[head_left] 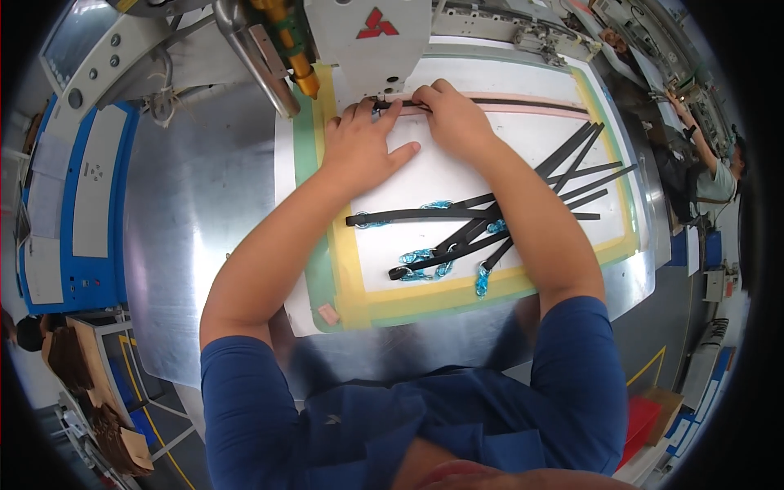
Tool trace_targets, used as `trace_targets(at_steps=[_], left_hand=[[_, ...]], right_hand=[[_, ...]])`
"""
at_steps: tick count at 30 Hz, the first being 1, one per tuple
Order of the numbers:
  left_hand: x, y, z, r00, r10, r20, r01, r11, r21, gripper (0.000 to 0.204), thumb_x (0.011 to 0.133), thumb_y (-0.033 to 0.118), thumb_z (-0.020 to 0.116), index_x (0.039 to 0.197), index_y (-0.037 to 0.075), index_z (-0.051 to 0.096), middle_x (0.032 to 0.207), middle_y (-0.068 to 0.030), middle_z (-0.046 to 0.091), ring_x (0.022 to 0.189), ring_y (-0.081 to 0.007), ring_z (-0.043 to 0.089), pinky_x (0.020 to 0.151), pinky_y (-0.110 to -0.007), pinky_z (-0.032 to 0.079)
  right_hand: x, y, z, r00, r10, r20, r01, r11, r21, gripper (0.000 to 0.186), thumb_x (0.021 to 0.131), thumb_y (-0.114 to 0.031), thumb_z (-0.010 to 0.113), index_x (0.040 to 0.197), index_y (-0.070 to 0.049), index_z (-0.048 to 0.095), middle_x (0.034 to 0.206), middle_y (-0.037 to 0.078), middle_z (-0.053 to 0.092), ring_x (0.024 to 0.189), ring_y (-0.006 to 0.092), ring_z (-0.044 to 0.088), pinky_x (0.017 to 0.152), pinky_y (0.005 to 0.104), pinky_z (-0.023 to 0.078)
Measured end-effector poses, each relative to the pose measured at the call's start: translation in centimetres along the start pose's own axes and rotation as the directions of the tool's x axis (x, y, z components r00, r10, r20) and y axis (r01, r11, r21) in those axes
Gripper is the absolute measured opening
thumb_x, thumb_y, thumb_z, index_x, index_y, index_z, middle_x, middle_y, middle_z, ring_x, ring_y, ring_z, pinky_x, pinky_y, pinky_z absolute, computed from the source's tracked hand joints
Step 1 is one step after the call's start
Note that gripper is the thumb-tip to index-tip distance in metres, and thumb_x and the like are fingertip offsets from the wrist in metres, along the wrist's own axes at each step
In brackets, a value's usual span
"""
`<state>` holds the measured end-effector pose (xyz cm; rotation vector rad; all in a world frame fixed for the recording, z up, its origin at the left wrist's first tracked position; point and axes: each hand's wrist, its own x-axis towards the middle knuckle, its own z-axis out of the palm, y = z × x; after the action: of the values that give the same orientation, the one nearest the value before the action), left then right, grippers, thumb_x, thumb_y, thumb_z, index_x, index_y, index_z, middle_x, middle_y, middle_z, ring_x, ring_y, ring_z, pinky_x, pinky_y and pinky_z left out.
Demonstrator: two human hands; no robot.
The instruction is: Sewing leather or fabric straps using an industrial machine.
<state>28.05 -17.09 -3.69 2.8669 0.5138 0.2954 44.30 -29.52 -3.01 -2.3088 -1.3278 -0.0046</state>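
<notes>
Left hand [365, 147] lies palm down with its fingers spread and thumb held apart, the fingertips at the left end of a black strap [523, 104], just below the machine head [371, 49]. Beside it, the right hand [456, 122] has its fingers curled in over the same strap; whether they pinch it or only press it down, I cannot tell. From there the strap runs right between pink strips [547, 112] across the top of the white board [506, 77], which rests on a metal counter [196, 204].

Good work here looks to be a matter of lining up: the end should sit square and flat, so let the left fingertips steady it while the right draws out any slack or twist. Light, even pressure would serve better than a hard push, which could bow the strap off line. Check the far stretch too, since a skew there would probably show up at the end. Fingertips this near the head call for care; best to draw both clear before anything runs. Loose straps [408, 215] with blue pieces [483, 282] lie crossed beneath the right forearm, so keep that arm from dragging them.
</notes>
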Motion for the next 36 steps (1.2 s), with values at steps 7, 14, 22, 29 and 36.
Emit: trace_targets(at_steps=[7, 14, 22, 29, 36], left_hand=[[0.1, -2.6, 0.4, 0.99, 0.118, -0.08, -0.117, 0.993, 0.016, 0.069, 0.099, 0.052, 0.062, 0.153, 0.009, 0.056, 0.153, -0.0225, 0.056, 0.139, -0.0391, 0.052, 0.12, -0.054, 0.031], [0.5, -3.4, -1.1, 0.979, 0.047, -0.198, -0.035, 0.997, 0.066, 0.041, 0.093, 0.025, 0.068, 0.128, 0.005, 0.073, 0.132, -0.0186, 0.069, 0.127, -0.0346, 0.062, 0.113, -0.048, 0.043], [0.1, -3.9, -0.6, 0.983, 0.066, -0.17, -0.084, 0.991, -0.101, 0.05, 0.09, 0.027, 0.07, 0.133, 0.001, 0.068, 0.134, -0.0216, 0.067, 0.127, -0.0383, 0.062, 0.111, -0.044, 0.047], [-0.4, -3.3, -1.3, 0.988, 0.135, -0.071, -0.128, 0.987, 0.093, 0.055, 0.094, 0.034, 0.068, 0.138, 0.002, 0.066, 0.144, -0.0229, 0.063, 0.131, -0.0379, 0.061, 0.111, -0.047, 0.047], [-0.1, -3.4, 0.2, 0.955, 0.238, -0.178, -0.227, 0.971, 0.081, 0.047, 0.095, 0.031, 0.07, 0.133, 0.005, 0.072, 0.144, -0.0219, 0.064, 0.132, -0.0365, 0.061, 0.112, -0.048, 0.047]], right_hand=[[0.4, 0.5, 0.3, 0.997, -0.074, 0.018, 0.073, 0.997, 0.021, 0.025, 0.096, -0.014, 0.064, 0.12, -0.01, 0.069, 0.118, 0.012, 0.066, 0.107, 0.0369, 0.068, 0.091, 0.0466, 0.056], [0.0, 0.4, 0.3, 0.997, -0.08, 0.023, 0.079, 0.997, 0.018, 0.026, 0.096, -0.016, 0.066, 0.121, -0.011, 0.069, 0.117, 0.012, 0.065, 0.108, 0.036, 0.069, 0.091, 0.0486, 0.057], [-0.1, -0.3, 0.4, 0.988, -0.148, 0.04, 0.15, 0.988, -0.036, 0.027, 0.092, -0.013, 0.068, 0.119, -0.009, 0.071, 0.117, 0.012, 0.065, 0.105, 0.0359, 0.071, 0.089, 0.0476, 0.058], [-0.1, -0.7, 0.2, 0.984, -0.143, 0.109, 0.151, 0.986, -0.066, 0.034, 0.089, -0.009, 0.068, 0.122, -0.012, 0.071, 0.123, 0.01, 0.064, 0.107, 0.0335, 0.07, 0.09, 0.0469, 0.058], [0.1, -0.8, 0.1, 0.982, -0.154, 0.109, 0.159, 0.986, -0.044, 0.033, 0.089, -0.008, 0.067, 0.121, -0.01, 0.07, 0.121, 0.011, 0.064, 0.107, 0.0351, 0.07, 0.09, 0.0476, 0.058]])
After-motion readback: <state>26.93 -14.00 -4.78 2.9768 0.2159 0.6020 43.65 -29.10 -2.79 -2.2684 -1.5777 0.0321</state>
